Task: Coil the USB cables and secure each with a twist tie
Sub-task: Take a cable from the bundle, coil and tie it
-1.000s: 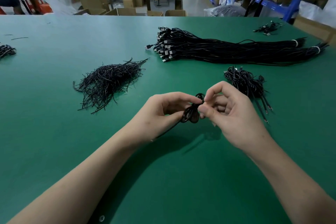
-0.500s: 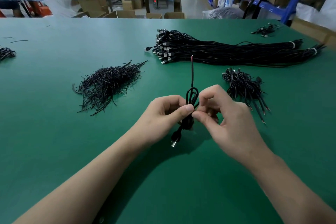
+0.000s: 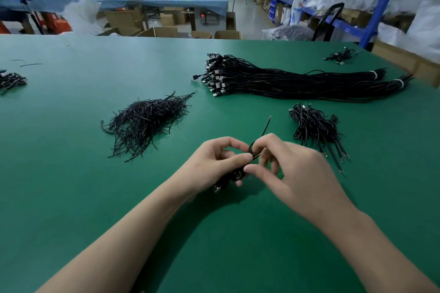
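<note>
Counting from big to small, you have two long bundles of straight cables (image 3: 297, 83) lying side by side beyond the cable you hold, each banded white at its right end. There is one loose pile of twist ties (image 3: 147, 119) up and to the left of that cable. One heap of coiled cables (image 3: 314, 126) sits near it on the right. Two small clusters lie well away from it, one at the far right (image 3: 340, 56) and one at the left edge (image 3: 10, 79).

Everything lies on a green table (image 3: 71, 197). Beyond it, the workshop has a blue-covered bench (image 3: 166, 3) with cartons beneath and blue shelving (image 3: 381, 7) on the right.

The cable (image 3: 238, 173) hangs between your hands, low over the table. Your left hand (image 3: 212, 169) is curled round the folded coil, thumb pressed on top. Your right hand (image 3: 292, 173) pinches thin black strands at the coil's middle between thumb and forefinger. Your fingers cover that spot, so whether those strands are tie or cable cannot be told. The cable's bare end (image 3: 266, 126) pokes up past your fingers, and its plug (image 3: 217, 188) hangs below your left hand.
</note>
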A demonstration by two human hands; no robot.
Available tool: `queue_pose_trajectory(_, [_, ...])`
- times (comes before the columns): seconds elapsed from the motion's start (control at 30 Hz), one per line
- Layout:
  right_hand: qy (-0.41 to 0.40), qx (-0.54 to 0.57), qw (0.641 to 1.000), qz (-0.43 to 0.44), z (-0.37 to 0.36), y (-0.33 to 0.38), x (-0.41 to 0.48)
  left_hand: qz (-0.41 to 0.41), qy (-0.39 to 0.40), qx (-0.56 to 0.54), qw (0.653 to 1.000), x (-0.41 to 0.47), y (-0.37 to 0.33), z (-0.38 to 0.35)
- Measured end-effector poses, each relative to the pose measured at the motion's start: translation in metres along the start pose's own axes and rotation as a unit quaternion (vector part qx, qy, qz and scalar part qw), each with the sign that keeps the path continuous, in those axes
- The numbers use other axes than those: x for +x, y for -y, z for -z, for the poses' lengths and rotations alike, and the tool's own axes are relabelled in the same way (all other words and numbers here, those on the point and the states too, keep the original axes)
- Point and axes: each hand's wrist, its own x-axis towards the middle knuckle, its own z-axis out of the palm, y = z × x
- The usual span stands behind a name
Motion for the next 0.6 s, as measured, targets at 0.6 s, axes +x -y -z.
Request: queue_pose_trajectory(0.6, [0.126,0.237,0.912,-0.309,0.035,-0.06,0.016,0.048,0.014,-0.171,0.984,0.014,0.012,0.015])
